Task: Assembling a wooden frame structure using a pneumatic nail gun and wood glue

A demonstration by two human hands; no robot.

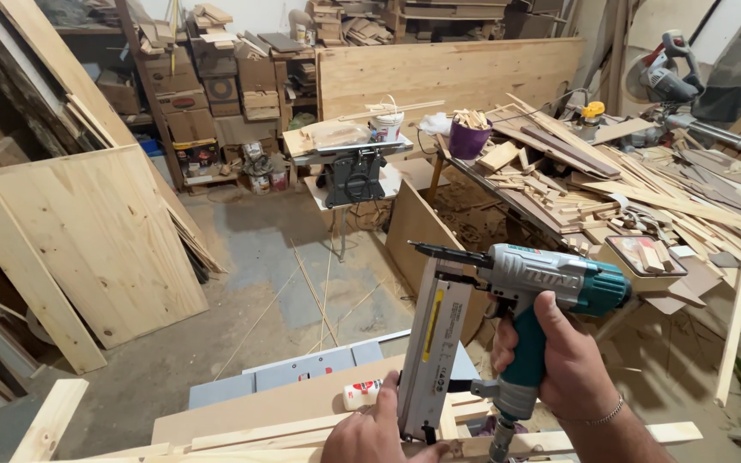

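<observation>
My right hand [563, 356] grips the teal handle of a silver nail gun [508, 291], held upright with its long magazine pointing down at thin wooden strips [302, 429] lying on a brown board [259, 403]. An air hose fitting hangs below the handle. My left hand [375, 433] rests at the bottom edge next to the magazine's tip, fingers pressing on the strips. A small white glue bottle [362, 393] lies on the board just left of the nailer.
A grey table saw top [302, 369] sits under the board. Pine panels [87, 231] lean at left. A workbench piled with wood offcuts [611, 180] runs along the right, with a mitre saw [666, 77] behind. A small planer stand [349, 163] is ahead.
</observation>
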